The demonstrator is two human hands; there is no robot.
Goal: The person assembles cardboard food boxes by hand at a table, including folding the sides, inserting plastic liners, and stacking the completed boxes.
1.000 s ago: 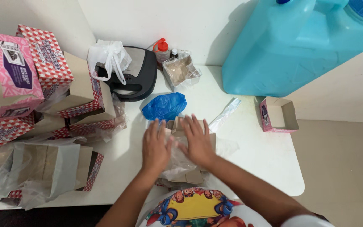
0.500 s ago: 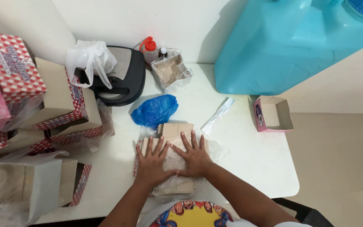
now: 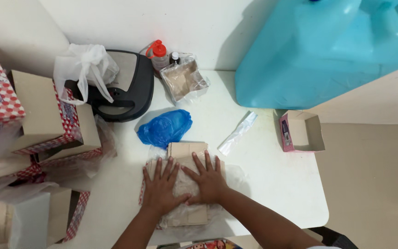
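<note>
Cardboard box (image 3: 187,152) still flattened under left hand (image 3: 160,191), right hand (image 3: 209,182), unmoved.

Red-checked cardboard boxes (image 3: 47,120) stacked at left, small open pink box (image 3: 301,132) at right.

White table (image 3: 272,184) stands pushed into a corner against plain off-white walls (image 3: 236,23). Beige floor (image 3: 374,184) shows to the right of the table edge. Light is even and soft; a faint shadow falls on the wall behind the blue container (image 3: 328,50).
</note>
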